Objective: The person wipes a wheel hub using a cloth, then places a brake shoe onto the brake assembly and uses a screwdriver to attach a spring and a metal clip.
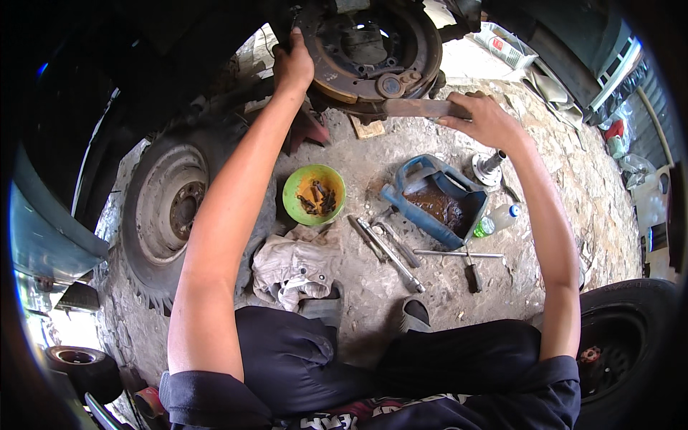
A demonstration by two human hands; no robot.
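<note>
At the top, a rusty round brake assembly (369,61) with curved shoes hangs from the dark vehicle underside. My left hand (292,66) grips its left edge, fingers curled around the metal with the thumb up. My right hand (473,115) holds a flat, brownish strip-like tool (416,108), which lies level along the lower right edge of the assembly; whether it touches cannot be made out. Below, on the stone floor, stand a green bowl (294,201) of dark bolts and a blue cut-open jug (414,204) of dark murky liquid.
A wheel (161,222) is at left, another tire (631,308) lower right. Between them lie a pale rag (290,265), several metal tools (387,254), a flanged metal part (487,172) and plastic bottles (502,215). My bent legs fill the bottom.
</note>
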